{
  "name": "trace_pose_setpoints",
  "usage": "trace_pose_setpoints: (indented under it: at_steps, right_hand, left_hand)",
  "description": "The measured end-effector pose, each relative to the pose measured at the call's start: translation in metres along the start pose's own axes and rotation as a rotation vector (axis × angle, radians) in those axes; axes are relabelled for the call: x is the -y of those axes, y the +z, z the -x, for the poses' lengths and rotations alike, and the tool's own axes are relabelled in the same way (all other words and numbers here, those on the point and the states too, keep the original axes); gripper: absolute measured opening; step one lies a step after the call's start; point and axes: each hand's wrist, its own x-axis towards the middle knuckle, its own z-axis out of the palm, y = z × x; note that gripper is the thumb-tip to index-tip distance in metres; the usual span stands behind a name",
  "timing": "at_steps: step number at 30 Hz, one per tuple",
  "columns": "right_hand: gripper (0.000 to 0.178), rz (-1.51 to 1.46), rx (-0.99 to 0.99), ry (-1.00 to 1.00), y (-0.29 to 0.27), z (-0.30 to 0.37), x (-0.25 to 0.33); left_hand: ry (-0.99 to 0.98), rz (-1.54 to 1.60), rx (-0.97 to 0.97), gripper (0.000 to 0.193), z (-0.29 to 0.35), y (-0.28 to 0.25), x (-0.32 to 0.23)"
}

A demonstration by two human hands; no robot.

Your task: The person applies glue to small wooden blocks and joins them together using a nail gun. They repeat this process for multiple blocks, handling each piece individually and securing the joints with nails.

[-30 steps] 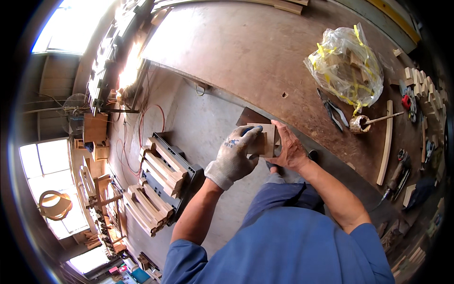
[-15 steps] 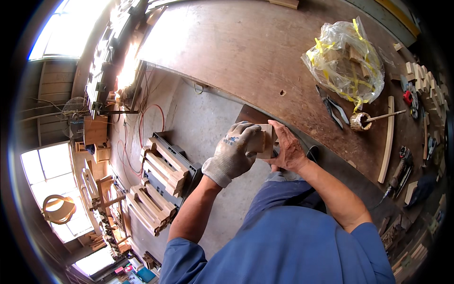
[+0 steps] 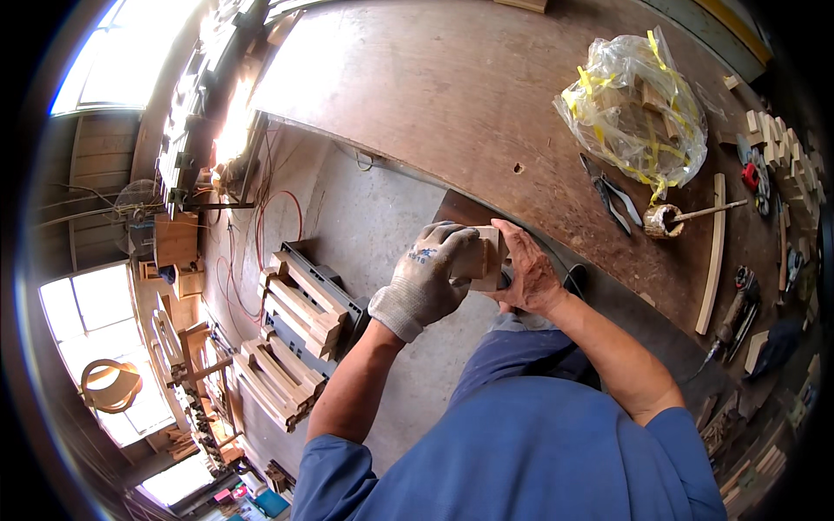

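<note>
My left hand (image 3: pixel 430 271), in a pale knitted work glove, grips a stack of short light wood blocks (image 3: pixel 483 258) from the left. Bare, my right hand (image 3: pixel 528 267) is closed on the same blocks from the right, fingers along the far edge. The blocks are held up in front of my body, off the near edge of the workbench. How many pieces are in the stack I cannot tell, because the fingers cover part of it.
The brown workbench (image 3: pixel 417 87) carries a clear plastic bag with yellow tape (image 3: pixel 638 113), pliers (image 3: pixel 611 195), a glue pot with a stick (image 3: pixel 663 221) and a curved wood strip (image 3: pixel 714 256). Left on the floor, wood pieces (image 3: pixel 287 347) lie on a dark pallet. Hoses (image 3: pixel 261 226) trail nearby.
Almost nothing differs. My left hand and forearm have shifted very slightly left, and both hands keep hold of the blocks.
</note>
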Motion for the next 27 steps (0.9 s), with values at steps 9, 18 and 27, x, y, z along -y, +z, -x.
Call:
trace_pose_setpoints:
  at_steps: [9, 18, 27]
  right_hand:
    - [0.115, 0.006, 0.0, 0.012, -0.0002, 0.0001, 0.0018]
    - [0.117, 0.024, 0.015, 0.014, 0.0029, 0.0015, -0.0026]
    - [0.117, 0.005, -0.003, -0.005, 0.0015, 0.0015, -0.0008]
  left_hand:
    - [-0.014, -0.043, 0.03, 0.067, -0.0013, 0.0019, -0.0012]
    - [-0.008, -0.049, 0.042, 0.072, -0.0011, 0.0024, 0.0011]
    - [-0.001, -0.032, 0.027, 0.072, -0.0016, 0.0022, 0.0022]
